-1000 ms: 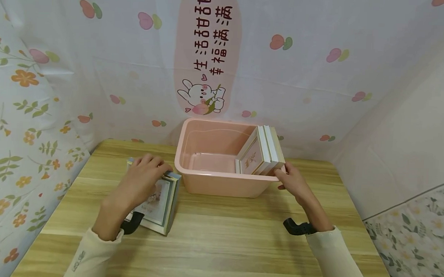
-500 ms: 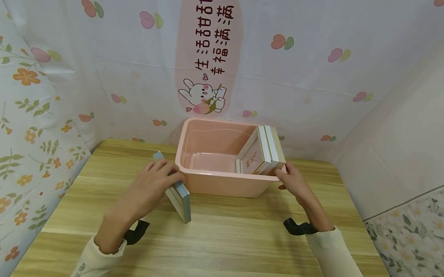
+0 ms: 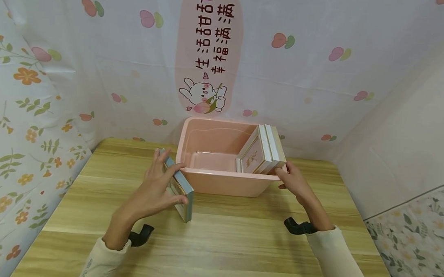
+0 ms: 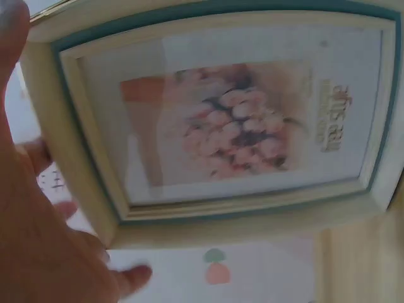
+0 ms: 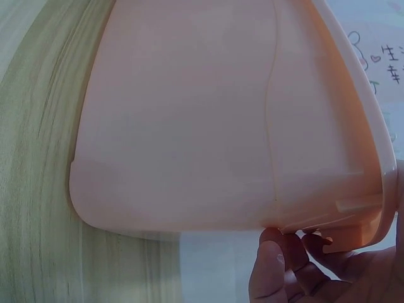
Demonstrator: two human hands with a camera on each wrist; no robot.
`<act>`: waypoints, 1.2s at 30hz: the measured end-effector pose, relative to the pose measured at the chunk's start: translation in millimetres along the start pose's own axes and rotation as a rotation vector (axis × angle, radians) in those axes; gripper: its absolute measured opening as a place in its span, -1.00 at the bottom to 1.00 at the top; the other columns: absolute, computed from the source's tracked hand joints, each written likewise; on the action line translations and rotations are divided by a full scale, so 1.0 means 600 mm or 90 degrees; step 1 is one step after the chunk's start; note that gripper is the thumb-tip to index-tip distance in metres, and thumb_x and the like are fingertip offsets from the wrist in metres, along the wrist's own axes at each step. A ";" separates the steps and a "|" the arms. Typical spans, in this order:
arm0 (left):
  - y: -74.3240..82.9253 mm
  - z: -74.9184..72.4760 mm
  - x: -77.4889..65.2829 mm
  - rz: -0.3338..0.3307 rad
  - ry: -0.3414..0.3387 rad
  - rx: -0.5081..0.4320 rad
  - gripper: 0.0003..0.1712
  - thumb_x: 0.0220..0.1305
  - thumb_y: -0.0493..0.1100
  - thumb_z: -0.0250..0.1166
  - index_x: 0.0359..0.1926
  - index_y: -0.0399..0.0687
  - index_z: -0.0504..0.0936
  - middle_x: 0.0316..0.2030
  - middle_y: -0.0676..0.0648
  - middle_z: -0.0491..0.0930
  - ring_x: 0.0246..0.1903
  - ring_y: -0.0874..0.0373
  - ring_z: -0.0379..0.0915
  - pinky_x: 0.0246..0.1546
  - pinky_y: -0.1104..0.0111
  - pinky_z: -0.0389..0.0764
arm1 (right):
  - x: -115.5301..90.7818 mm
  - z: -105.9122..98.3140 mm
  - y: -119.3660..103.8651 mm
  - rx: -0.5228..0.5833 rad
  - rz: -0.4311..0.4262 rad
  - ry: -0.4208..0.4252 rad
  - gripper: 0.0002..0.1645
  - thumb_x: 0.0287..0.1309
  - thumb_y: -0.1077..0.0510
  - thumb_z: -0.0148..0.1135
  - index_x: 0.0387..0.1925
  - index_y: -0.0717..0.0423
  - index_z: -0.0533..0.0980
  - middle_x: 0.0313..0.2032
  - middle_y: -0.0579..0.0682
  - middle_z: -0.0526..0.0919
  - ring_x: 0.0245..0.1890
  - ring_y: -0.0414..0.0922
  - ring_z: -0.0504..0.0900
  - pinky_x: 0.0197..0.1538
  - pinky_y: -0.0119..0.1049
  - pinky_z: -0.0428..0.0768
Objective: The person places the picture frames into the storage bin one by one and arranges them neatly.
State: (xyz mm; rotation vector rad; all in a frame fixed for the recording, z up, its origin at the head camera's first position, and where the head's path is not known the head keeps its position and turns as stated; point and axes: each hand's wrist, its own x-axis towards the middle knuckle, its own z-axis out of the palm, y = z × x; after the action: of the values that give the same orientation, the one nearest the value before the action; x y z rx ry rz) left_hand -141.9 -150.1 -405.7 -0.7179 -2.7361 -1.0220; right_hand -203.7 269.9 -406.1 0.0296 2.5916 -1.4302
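A cream picture frame with blue-green trim (image 4: pixel 252 214) stands upright and slanted on the table, left of the pink plastic tub (image 3: pixel 220 184). Its flower print shows in the left wrist view; I cannot tell whether a second frame lies against it. My left hand (image 3: pixel 152 193) is at its upper edge, fingers spread and thumb held apart. On the right, my right hand (image 3: pixel 295 182) grips the tub's rim at the front right corner. Inside the tub, several picture frames (image 3: pixel 263 150) lean together at the right end. The right wrist view shows fingertips (image 5: pixel 271 259) beneath the rim.
The wood-grain table (image 3: pixel 233 245) extends in front of the tub. A printed cloth (image 3: pixel 304 84) hangs directly behind it, with a floral cloth (image 3: pixel 34 148) on the left. Black wrist mounts (image 3: pixel 141 235) stick out from both wrists.
My left hand has brought the picture frame rightward, close to the tub, and turned it. Its fingers have since spread from their grip. The right hand and tub have stayed put.
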 end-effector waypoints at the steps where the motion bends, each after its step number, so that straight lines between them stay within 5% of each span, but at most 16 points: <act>1: -0.002 0.003 0.001 -0.010 0.007 -0.005 0.11 -0.10 0.51 0.33 0.39 0.02 0.34 0.55 -0.24 -0.34 0.48 -0.39 -0.64 0.21 -0.54 -0.14 | 0.000 0.000 0.000 0.001 0.000 0.000 -0.41 0.42 -0.04 -0.02 0.29 0.26 0.29 0.13 0.28 0.49 0.01 0.09 0.52 -0.16 -0.11 0.66; 9: -0.021 0.030 0.010 -0.015 0.042 -0.047 0.33 -0.34 0.68 0.26 0.39 0.04 0.18 0.52 -0.22 -0.43 0.46 -0.47 -0.40 0.20 -0.42 0.20 | 0.001 0.003 -0.002 0.004 0.000 0.002 -0.44 0.42 -0.03 -0.02 0.26 0.26 0.31 0.10 0.26 0.51 -0.03 0.05 0.53 -0.21 -0.18 0.65; 15: -0.022 0.040 0.013 -0.011 0.055 -0.052 0.45 -0.36 0.74 0.20 0.44 -0.02 0.06 0.50 -0.23 -0.42 0.43 -0.48 -0.23 0.18 -0.37 0.28 | 0.001 0.003 0.000 0.007 -0.004 -0.003 -0.40 0.44 -0.04 -0.03 0.32 0.25 0.27 0.12 0.28 0.50 -0.01 0.06 0.53 -0.19 -0.15 0.66; 22: -0.026 0.054 0.012 -0.029 0.056 -0.139 0.65 -0.41 0.74 0.17 0.56 0.16 -0.45 0.47 -0.17 -0.79 0.44 -0.51 -0.54 0.19 -0.45 0.17 | 0.003 0.001 0.001 0.009 -0.007 -0.006 -0.38 0.44 -0.03 -0.03 0.37 0.23 0.24 0.14 0.28 0.49 -0.02 0.06 0.51 -0.20 -0.16 0.66; 26: -0.029 0.055 0.012 -0.048 0.048 -0.148 0.66 -0.44 0.74 0.19 0.54 0.23 -0.50 0.46 -0.23 -0.80 0.43 -0.54 -0.54 0.16 -0.47 0.16 | 0.004 0.000 0.004 0.013 -0.002 -0.011 -0.36 0.45 -0.02 -0.04 0.41 0.22 0.21 0.17 0.29 0.47 0.02 0.09 0.51 -0.17 -0.13 0.67; 32: -0.032 0.054 0.014 -0.054 0.028 -0.146 0.69 -0.34 0.51 0.49 0.53 0.20 -0.51 0.45 -0.31 -0.76 0.44 -0.51 -0.59 0.19 -0.49 0.08 | 0.004 -0.002 0.004 0.009 0.000 -0.011 -0.33 0.45 -0.03 -0.04 0.44 0.19 0.17 0.22 0.29 0.44 0.08 0.13 0.51 -0.18 -0.15 0.66; 36: -0.032 0.061 0.016 -0.057 0.036 -0.156 0.72 -0.39 0.56 0.44 0.52 0.13 -0.53 0.44 -0.27 -0.81 0.44 -0.48 -0.68 0.23 -0.50 -0.07 | 0.003 -0.002 0.003 0.009 -0.002 -0.009 -0.34 0.45 -0.03 -0.04 0.43 0.20 0.18 0.21 0.29 0.45 0.06 0.11 0.52 -0.16 -0.10 0.67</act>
State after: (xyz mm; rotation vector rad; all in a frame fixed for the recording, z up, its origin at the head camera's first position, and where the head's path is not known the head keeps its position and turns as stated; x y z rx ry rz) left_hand -158.0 -135.0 -442.0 -0.5927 -2.6440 -1.3933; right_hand -205.5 271.5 -407.5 0.0179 2.5714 -1.4432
